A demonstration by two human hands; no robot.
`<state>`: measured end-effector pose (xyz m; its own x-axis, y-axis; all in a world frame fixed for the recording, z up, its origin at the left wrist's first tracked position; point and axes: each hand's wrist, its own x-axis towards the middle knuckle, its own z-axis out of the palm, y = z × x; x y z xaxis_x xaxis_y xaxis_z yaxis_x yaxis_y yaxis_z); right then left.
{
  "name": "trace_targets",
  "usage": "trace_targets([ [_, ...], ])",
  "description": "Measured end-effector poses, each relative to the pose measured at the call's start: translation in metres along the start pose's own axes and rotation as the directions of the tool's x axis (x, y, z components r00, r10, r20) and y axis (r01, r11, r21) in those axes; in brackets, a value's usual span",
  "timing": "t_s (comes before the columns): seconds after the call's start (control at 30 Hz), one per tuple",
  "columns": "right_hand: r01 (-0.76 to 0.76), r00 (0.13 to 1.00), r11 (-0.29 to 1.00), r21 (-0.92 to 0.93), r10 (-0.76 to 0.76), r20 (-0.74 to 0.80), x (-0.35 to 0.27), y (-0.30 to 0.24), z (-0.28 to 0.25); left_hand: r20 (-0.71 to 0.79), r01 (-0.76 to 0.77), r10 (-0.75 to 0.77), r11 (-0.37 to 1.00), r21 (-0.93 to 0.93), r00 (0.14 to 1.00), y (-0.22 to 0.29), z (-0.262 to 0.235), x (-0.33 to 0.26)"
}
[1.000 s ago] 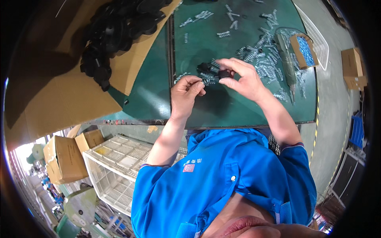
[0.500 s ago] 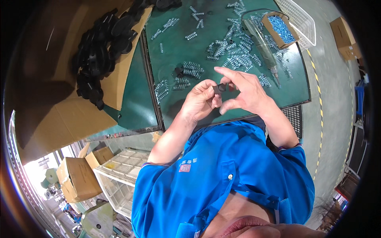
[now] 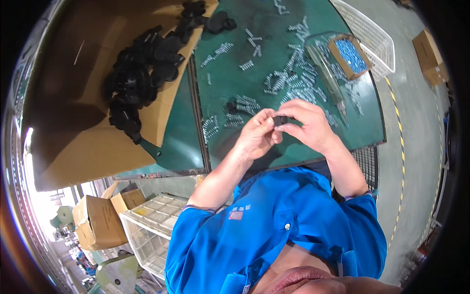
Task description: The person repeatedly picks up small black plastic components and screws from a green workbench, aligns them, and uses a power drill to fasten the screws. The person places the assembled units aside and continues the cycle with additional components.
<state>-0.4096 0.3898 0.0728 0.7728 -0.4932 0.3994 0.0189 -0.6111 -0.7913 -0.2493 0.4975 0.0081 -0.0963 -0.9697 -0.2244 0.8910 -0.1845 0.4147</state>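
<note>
A small black plastic part (image 3: 280,120) is held between both hands above the near side of the green table. My left hand (image 3: 258,134) pinches its left side between thumb and fingers. My right hand (image 3: 313,128) closes on it from the right, thumb below and fingers above. Just beyond the hands lie many loose metal coil springs (image 3: 302,87), some in a heap and some scattered. Another small black part (image 3: 230,107) lies by the springs left of my hands. A power screwdriver (image 3: 327,73) rests right of the heap, its tip towards me.
A small carton of blue pieces (image 3: 360,72) and a white plastic basket (image 3: 387,46) stand at the far right. On the left, an open cardboard box (image 3: 73,164) holds several black round parts (image 3: 129,81). A white crate (image 3: 147,240) stands below the table's left side.
My right hand has closed in on the black part; before, its thumb and fingers were spread apart. The whole view has shifted slightly, so the table appears further right and lower.
</note>
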Motion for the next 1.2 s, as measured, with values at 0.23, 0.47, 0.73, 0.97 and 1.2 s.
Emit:
trace_targets([
  [0.23,-0.198,0.919,0.980,0.010,0.190,-0.346,-0.015,0.025,0.001,0.114,-0.091,0.027,0.792,0.603,0.993,0.065,-0.008,0.086],
  [0.47,-0.290,0.900,0.950,-0.116,0.230,-0.371,-0.056,-0.002,-0.029,0.536,0.143,0.247,-0.963,0.229,0.807,0.251,-0.057,0.225],
  [0.73,-0.301,0.892,0.943,-0.145,0.224,-0.392,-0.079,0.002,-0.036,0.718,-0.161,0.245,-0.880,0.446,0.651,0.251,-0.031,0.218],
  [0.97,-0.053,0.867,0.990,-0.133,-0.020,-0.498,-0.030,0.013,-0.035,0.070,-0.141,0.122,0.835,0.531,0.990,0.098,0.048,0.072],
  [1.2,0.066,0.879,0.981,-0.184,-0.144,-0.454,-0.030,0.024,-0.017,-0.136,0.055,-0.070,0.992,-0.111,0.988,-0.016,0.048,0.026],
])
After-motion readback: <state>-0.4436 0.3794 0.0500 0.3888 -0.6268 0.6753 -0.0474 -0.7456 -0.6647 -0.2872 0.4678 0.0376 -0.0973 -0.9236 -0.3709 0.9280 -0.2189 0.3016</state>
